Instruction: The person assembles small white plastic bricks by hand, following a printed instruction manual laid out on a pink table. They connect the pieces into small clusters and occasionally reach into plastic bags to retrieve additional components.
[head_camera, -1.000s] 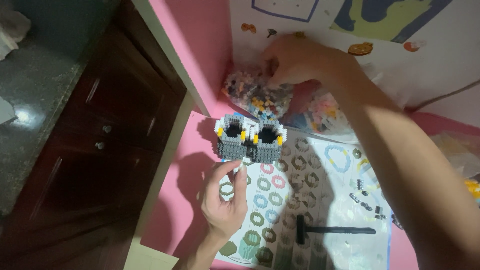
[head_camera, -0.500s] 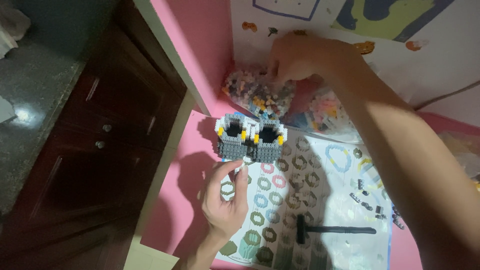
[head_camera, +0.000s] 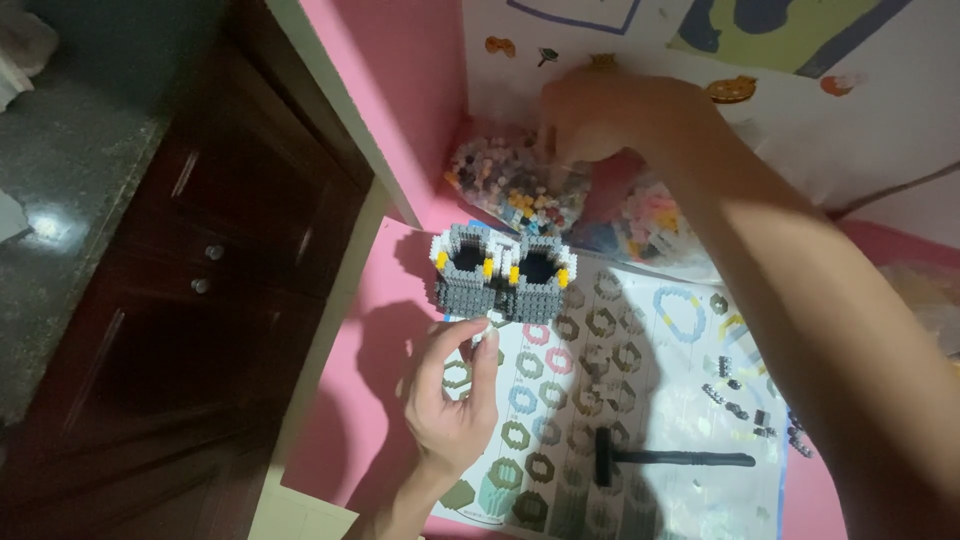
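Two hands are at work over a pink surface (head_camera: 345, 400). The left hand (head_camera: 455, 400) rests low on the instruction sheet (head_camera: 640, 400), thumb and forefinger pinched together just under the grey brick model (head_camera: 503, 275); whether a tiny piece sits between the fingers cannot be told. The right hand (head_camera: 610, 120) reaches across to the clear bag of mixed small bricks (head_camera: 515, 185) at the back, its fingers curled down into the bag's mouth and hidden there, so their state cannot be told either.

The model stands on the sheet's upper left corner, two round grey towers side by side with dark hollows, white rims and small yellow studs. To pick well, the right hand would do best to spread the bag's contents and lift a single piece by its sides, while the left steadies the model from below so that nothing tips when a piece is pressed on.

A second clear bag of pastel pieces (head_camera: 650, 220) lies just right of the first. The sheet is white, printed with rows of ring-shaped building steps in pink, blue and olive. A black tool with a flat head (head_camera: 670, 460) lies on its lower part, loose dark pieces (head_camera: 745, 400) near its right edge. Cartoon stickers (head_camera: 735, 90) in orange dot the white wall behind.
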